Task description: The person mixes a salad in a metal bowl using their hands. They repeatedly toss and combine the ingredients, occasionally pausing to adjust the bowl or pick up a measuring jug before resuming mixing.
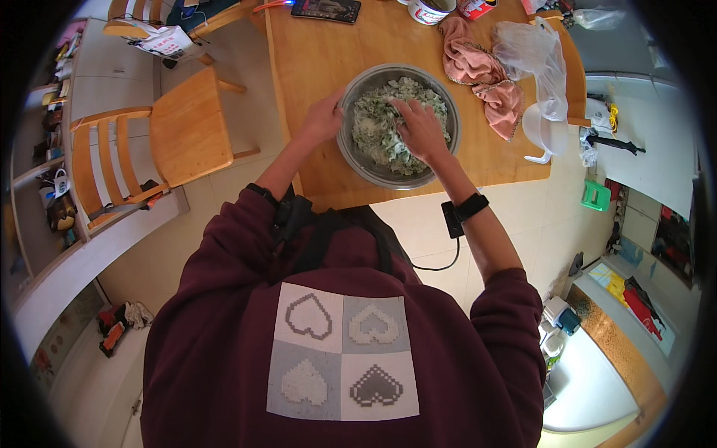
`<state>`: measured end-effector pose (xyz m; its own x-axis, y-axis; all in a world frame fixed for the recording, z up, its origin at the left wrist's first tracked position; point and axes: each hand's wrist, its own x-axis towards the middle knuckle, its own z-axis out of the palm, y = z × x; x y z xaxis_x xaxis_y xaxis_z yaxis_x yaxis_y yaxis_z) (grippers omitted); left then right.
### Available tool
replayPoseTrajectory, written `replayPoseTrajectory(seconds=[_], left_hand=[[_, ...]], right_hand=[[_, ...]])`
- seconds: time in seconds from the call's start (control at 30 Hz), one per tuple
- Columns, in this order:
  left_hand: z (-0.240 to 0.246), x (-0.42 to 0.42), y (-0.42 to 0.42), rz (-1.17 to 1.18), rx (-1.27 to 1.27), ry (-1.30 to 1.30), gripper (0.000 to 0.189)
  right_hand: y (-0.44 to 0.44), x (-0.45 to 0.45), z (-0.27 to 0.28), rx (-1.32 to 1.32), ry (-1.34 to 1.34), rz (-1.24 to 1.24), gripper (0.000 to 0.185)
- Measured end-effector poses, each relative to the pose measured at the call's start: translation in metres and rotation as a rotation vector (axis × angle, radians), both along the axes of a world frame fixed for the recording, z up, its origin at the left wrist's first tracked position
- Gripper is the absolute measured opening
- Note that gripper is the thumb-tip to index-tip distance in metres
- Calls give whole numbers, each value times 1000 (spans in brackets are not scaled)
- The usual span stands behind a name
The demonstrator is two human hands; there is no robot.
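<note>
A round stainless-steel bowl [358, 168] stands near the front edge of the wooden table. Inside it lies a crumbly green-and-white mixture [381, 134], like chopped greens coated in flour. My left hand [325, 117] grips the bowl's left rim, its thumb side against the metal. Over the middle right of the mixture is my right hand [419, 129], palm down. Its fingers are spread and the tips touch the mixture; whether any of it is under the palm is hidden.
On the table [319, 73] are a phone [326, 9], an enamel mug [430, 11], a red can [476, 7], a pink cloth [476, 67], a plastic bag [532, 50] and a translucent plastic scoop [543, 131]. A wooden chair [190, 129] stands left.
</note>
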<state>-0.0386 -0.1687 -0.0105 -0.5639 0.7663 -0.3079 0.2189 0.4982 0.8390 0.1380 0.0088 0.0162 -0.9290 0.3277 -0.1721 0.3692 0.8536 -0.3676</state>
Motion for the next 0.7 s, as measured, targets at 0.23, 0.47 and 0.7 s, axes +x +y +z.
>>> replayPoseTrajectory(seconds=[0.23,0.47,0.7], left_hand=[[1,0,0,-31,1,61,51],[-6,0,1,-34,-45,177,51],[-4,1,1,-30,26,160,51]], right_hand=[[-35,25,12,164,-97,326,62],[-34,-9,-18,309,-5,372,48],[-40,-43,-24,208,-2,115,29]])
